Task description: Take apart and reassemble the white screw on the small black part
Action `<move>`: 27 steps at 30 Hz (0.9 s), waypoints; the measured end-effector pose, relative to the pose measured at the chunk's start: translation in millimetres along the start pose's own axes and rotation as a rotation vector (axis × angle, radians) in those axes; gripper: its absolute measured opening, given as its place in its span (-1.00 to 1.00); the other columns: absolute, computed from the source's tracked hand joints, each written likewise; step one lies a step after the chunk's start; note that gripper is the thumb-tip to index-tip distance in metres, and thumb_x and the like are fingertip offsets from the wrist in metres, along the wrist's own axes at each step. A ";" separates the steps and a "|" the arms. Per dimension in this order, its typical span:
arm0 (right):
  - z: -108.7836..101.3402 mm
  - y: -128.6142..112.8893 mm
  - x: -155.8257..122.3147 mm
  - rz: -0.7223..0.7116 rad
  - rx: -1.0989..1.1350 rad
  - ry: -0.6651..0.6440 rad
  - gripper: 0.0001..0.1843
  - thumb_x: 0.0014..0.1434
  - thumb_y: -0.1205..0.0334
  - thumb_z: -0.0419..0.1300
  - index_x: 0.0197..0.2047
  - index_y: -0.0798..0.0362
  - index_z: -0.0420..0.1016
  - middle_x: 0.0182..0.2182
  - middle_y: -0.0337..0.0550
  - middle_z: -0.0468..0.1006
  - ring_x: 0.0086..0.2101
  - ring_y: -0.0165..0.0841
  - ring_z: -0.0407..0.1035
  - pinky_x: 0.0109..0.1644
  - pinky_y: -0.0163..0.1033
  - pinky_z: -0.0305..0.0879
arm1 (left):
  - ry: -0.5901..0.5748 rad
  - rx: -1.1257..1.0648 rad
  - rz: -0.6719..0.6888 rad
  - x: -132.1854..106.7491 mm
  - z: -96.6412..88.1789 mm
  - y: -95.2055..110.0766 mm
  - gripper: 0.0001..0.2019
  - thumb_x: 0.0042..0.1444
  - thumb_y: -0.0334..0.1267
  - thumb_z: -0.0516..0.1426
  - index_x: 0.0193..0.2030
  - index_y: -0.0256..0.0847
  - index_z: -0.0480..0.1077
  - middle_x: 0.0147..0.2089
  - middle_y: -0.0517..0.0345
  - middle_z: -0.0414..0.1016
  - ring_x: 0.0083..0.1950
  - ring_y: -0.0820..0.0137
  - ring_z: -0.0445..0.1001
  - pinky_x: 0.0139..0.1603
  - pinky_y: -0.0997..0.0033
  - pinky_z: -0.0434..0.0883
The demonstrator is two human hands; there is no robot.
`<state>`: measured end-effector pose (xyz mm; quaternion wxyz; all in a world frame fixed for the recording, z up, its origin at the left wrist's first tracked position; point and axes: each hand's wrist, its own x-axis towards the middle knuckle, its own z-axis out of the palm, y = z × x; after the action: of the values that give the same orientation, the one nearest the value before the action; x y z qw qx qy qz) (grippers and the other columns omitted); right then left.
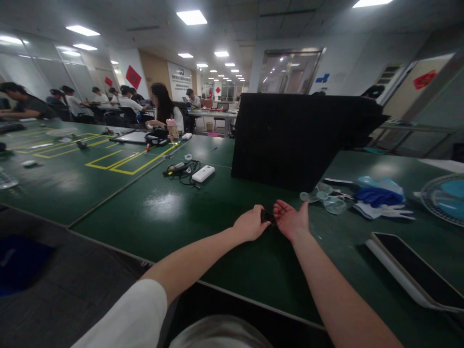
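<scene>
My left hand (249, 224) is closed around a small black object (267, 218), just above the green table (217, 241). Its exact kind is too dark and small to make out. Right beside it is my right hand (293, 222), palm turned up, with the fingers stretched out and the thumb apart. The right fingertips come close to the black object; whether they touch it I cannot tell. Behind both hands stands a large black panel-like box (282, 140), upright on the table.
Right of my hands lie clear plastic cups (334, 205), blue-and-white gloves (380, 197), a round basket (444, 198) and a white-edged dark tablet-like device (416, 266). To the left are a white power bank (203, 173) and black cables (181, 169). Several people sit at the back.
</scene>
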<state>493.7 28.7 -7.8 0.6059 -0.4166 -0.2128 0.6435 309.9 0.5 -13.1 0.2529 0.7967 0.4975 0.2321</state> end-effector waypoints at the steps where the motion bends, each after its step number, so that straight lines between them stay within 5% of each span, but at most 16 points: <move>1: -0.3 0.1 0.6 -0.006 -0.017 0.000 -0.10 0.15 -0.47 -0.48 -0.16 0.02 0.42 -0.42 -0.01 0.51 -0.45 -0.25 0.41 -0.45 -0.16 0.32 | -0.003 -0.016 -0.002 -0.4 0.8 1.4 -0.49 0.21 -0.01 0.12 0.20 -0.17 0.13 0.03 -0.12 0.48 -0.02 0.14 0.52 -0.07 0.19 0.44; 7: 3.1 0.3 -1.8 -0.100 -0.234 0.009 -0.06 0.13 -0.50 -0.48 -0.20 0.01 0.46 -0.39 0.01 0.54 -0.43 -0.23 0.43 -0.39 -0.12 0.33 | 0.045 -0.314 0.041 -2.1 -19.2 -8.0 -0.47 0.22 0.03 0.10 0.22 -0.19 0.12 0.02 -0.13 0.46 -0.10 0.25 0.52 -0.11 0.27 0.46; 10: 8.7 6.2 -7.3 -0.303 -0.649 0.008 -0.22 0.15 -0.49 -0.19 -0.19 -0.01 0.52 -0.28 -0.02 0.58 -0.32 -0.21 0.45 -0.31 -0.12 0.35 | 0.217 -0.439 0.056 -4.2 -38.3 -24.0 -0.52 0.26 0.00 0.06 0.21 -0.18 0.11 0.05 -0.11 0.43 -0.07 0.31 0.50 -0.02 0.28 0.44; 15: 24.4 25.5 -25.5 -0.682 -1.455 -0.441 -0.54 0.10 -0.20 0.21 -0.08 -0.08 0.60 -0.14 -0.09 0.58 -0.09 -0.16 0.42 0.00 -0.04 0.32 | 0.370 -0.352 0.068 -22.7 -65.4 -65.3 -0.56 0.18 -0.12 0.17 0.14 -0.18 0.18 0.00 0.00 0.43 -0.03 0.31 0.47 0.07 0.23 0.40; 19: 35.0 33.2 -37.3 -0.698 -1.712 -0.603 -0.60 0.15 -0.13 0.21 -0.04 -0.12 0.61 -0.10 -0.08 0.57 -0.03 -0.16 0.39 0.03 -0.06 0.31 | 0.329 -0.323 0.013 -37.5 -74.1 -86.9 -0.55 0.12 -0.19 0.21 0.11 -0.18 0.21 -0.06 0.05 0.47 -0.05 0.31 0.49 0.05 0.24 0.41; 27: 53.6 26.3 -50.5 -0.593 -1.934 -0.508 -0.62 0.27 -0.07 0.08 -0.01 -0.10 0.56 -0.12 -0.07 0.55 -0.15 -0.22 0.43 -0.14 -0.14 0.35 | 0.218 -0.230 0.012 -41.9 -76.1 -85.2 -0.52 0.03 -0.23 0.28 0.10 -0.12 0.29 -0.04 0.07 0.51 -0.05 0.30 0.51 0.01 0.24 0.44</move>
<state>431.3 -11.9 15.9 0.0847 -0.5076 -0.8524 0.0924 188.4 7.6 -13.9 0.2854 0.7357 0.4872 0.3740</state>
